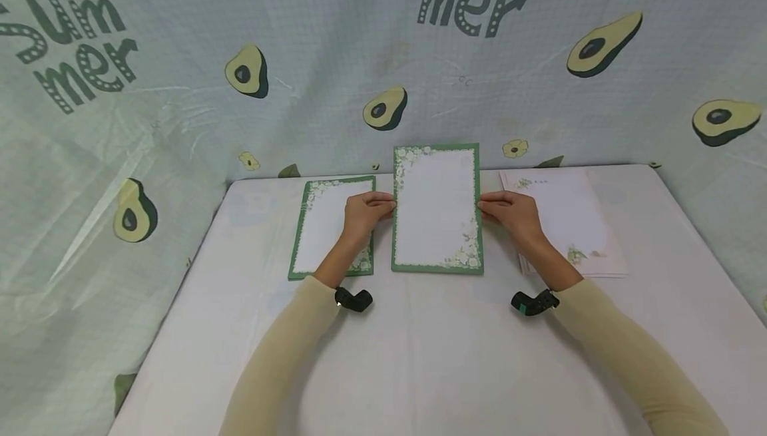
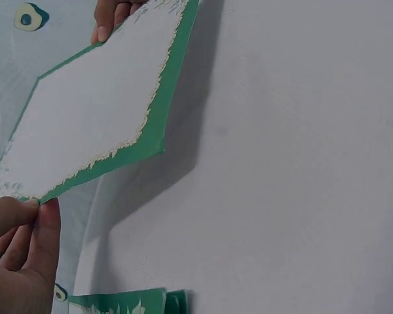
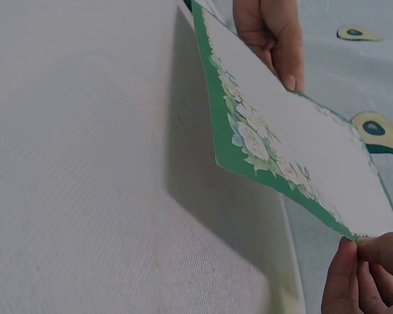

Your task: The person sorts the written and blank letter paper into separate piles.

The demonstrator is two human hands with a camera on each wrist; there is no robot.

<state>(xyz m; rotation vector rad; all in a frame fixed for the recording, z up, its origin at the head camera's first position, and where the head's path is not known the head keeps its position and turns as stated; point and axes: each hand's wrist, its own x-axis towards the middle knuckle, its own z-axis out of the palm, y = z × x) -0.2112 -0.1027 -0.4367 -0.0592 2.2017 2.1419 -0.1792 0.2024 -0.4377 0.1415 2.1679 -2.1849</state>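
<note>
A sheet of stationery paper (image 1: 437, 208) with a green border and white flowers in two corners is raised above the table, facing the head camera. My left hand (image 1: 367, 213) pinches its left edge between thumb and fingers. On the opposite edge, my right hand (image 1: 512, 213) pinches it in the same way. Both wrist views show the sheet (image 2: 92, 98) tilted over the table, its shadow falling on the cloth. Behind my left hand lies a stack of matching green-bordered sheets (image 1: 326, 229). Pink floral sheets (image 1: 569, 216) lie beyond my right hand.
A white cloth covers the table (image 1: 419, 356). Around its back and sides hangs a pale curtain (image 1: 323, 36) printed with avocados and lettering. Each wrist carries a black camera, the left one (image 1: 355, 299) and the right one (image 1: 533, 303), just above the table.
</note>
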